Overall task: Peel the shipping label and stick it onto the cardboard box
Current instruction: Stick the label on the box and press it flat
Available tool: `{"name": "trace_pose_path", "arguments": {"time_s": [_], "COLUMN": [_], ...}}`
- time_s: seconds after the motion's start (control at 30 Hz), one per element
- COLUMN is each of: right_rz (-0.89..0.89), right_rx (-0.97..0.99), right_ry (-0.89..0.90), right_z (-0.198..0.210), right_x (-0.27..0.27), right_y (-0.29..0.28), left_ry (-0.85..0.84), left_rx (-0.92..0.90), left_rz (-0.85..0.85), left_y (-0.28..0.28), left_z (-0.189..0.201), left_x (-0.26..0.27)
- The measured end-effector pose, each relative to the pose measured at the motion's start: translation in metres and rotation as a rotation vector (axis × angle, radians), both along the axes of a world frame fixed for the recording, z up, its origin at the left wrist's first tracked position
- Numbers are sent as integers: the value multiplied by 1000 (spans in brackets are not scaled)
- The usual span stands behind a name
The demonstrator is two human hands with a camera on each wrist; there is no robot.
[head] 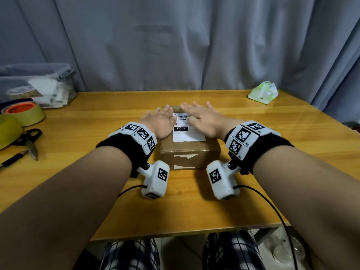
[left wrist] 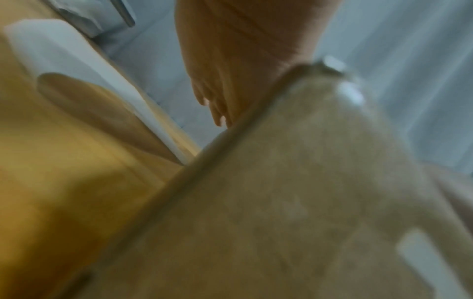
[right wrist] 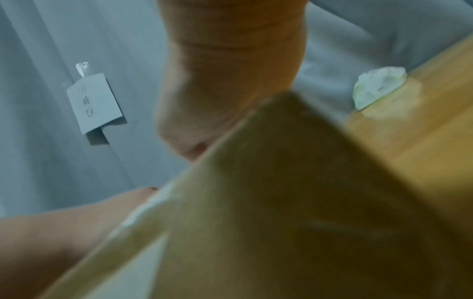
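A brown cardboard box [head: 190, 154] stands in the middle of the wooden table [head: 97, 172]. A white shipping label [head: 185, 131] with a barcode and a black "010" patch lies flat on the box top. My left hand [head: 161, 121] lies palm down with straight fingers on the label's left edge. My right hand [head: 202, 117] lies flat, fingers spread, over the label's right part. The left wrist view shows the box side [left wrist: 294, 202] close up and blurred, with my left hand [left wrist: 230, 70] above its edge. In the right wrist view my right hand [right wrist: 225, 81] rests over the box [right wrist: 281, 202].
At the table's left edge lie tape rolls [head: 25, 114], black scissors [head: 29, 141] and a pen [head: 11, 160]. A clear bin [head: 37, 84] with papers stands at the back left. A green and white tissue pack [head: 263, 92] sits at the back right. Cables trail from both wrist cameras.
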State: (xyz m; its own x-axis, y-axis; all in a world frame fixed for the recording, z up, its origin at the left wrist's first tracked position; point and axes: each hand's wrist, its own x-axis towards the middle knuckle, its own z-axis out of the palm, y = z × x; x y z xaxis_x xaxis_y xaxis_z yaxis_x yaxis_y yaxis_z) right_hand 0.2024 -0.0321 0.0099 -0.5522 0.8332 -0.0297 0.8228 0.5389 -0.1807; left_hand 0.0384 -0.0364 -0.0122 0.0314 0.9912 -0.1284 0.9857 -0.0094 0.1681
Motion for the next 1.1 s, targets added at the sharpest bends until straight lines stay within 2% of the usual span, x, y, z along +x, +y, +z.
{"name": "trace_pose_path", "arguments": {"time_s": [0.07, 0.13, 0.37, 0.43, 0.5, 0.57, 0.7, 0.77, 0.97, 1.1], "right_rz": [14, -3, -164, -169, -170, -162, -102, -116, -217, -270], "right_rx": [-152, -150, -59, -29, 94, 201, 49, 17, -123, -25], "right_ry": [-24, -106, -238, -203, -194, -147, 70, 31, -143, -187], "right_z": [-4, -12, -12, -8, -4, -3, -18, -22, -19, -10], "right_x": [-10, -12, 18, 16, 6, -6, -19, -18, 8, 22], "right_y": [-3, 3, 16, 16, 18, 19, 17, 20, 25, 27], "left_ry": [-171, -269, -180, -198, -215, -219, -252, -208, 70, 126], "left_rx": [-4, -14, -56, 2, 65, 50, 32, 27, -35, -66], "left_rz": [5, 23, 27, -11, -97, -176, -149, -112, -48, -54], "left_y": [-1, -3, -10, -11, -12, -10, -3, -1, -7, -7], "left_z": [-5, -6, 1, 3, 6, 7, 1, -1, 6, 19], "left_x": [-6, -12, -14, -10, -3, 5, 10, 8, -9, -14]}}
